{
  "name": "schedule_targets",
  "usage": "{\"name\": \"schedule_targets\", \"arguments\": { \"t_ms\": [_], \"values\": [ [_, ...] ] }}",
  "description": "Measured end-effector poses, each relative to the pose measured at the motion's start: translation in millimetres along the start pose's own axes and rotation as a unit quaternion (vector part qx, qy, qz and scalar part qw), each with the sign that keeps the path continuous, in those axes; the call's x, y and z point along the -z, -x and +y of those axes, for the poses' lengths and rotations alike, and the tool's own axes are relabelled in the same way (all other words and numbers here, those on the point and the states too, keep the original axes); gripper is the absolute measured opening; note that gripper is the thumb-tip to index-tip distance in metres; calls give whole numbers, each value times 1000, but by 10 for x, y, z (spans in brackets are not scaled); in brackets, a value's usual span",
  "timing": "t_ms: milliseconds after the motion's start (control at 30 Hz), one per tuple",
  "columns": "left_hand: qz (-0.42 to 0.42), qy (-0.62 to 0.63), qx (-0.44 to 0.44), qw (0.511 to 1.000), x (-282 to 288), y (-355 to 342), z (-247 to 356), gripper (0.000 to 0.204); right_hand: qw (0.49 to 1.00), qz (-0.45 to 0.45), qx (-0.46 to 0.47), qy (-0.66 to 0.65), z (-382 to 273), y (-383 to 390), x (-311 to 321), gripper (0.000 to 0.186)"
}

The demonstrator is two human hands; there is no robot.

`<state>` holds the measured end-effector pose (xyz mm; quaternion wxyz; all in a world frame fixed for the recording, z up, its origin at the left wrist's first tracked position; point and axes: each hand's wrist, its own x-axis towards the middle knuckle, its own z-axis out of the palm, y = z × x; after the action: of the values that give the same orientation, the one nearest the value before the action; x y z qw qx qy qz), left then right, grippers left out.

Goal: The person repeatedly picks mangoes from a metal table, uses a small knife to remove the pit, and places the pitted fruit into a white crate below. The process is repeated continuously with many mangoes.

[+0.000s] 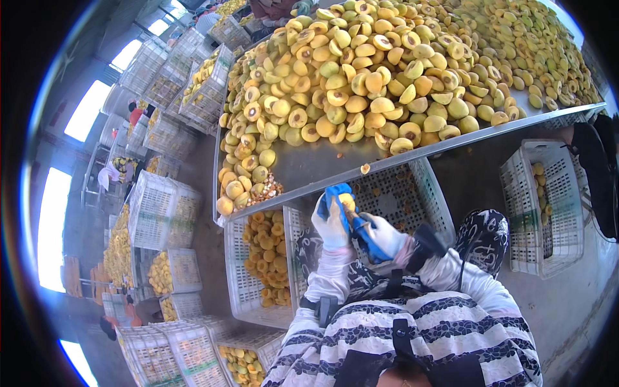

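Left to right: a small pile of reddish-white bits (267, 189) sits near the table's (303, 161) near-left corner, beside halved fruit (348, 84) that heaps back to the far edge. A left crate (235, 277) with fruit in it stands below that corner.

Step in hand, our read: working one piece over by hand. Our left grip (332, 222), white-and-blue glove, is closed around a yellow fruit piece (347, 200), just off the near edge. Our right grip (385, 238) is curled up close to it; can't tell if it's holding a tool. We'd say next move calls for a firm left hold, right fingers aimed clear.

A right crate (433, 193) stands under the near edge, beyond our hands.
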<state>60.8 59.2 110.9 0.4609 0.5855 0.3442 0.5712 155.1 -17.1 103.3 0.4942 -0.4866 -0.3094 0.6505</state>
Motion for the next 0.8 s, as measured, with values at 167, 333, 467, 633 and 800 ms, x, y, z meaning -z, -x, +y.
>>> {"name": "schedule_targets", "arguments": {
  "t_ms": [167,333,467,633,800],
  "values": [
    [-72,70,157,983,6,-85,102,40,977,-155,-70,-126,-147,182,272,47],
    [-137,60,204,968,19,-123,181,41,974,-143,-102,-145,-48,158,322,49],
    [-74,124,330,933,-30,-78,117,43,985,-152,32,-81,109,127,325,41],
    [-95,114,278,949,-128,-13,38,41,858,-345,-39,-377,220,129,382,42],
    [-52,140,408,901,-215,75,-24,43,930,-195,-53,-306,390,180,438,47]
  ]
}}
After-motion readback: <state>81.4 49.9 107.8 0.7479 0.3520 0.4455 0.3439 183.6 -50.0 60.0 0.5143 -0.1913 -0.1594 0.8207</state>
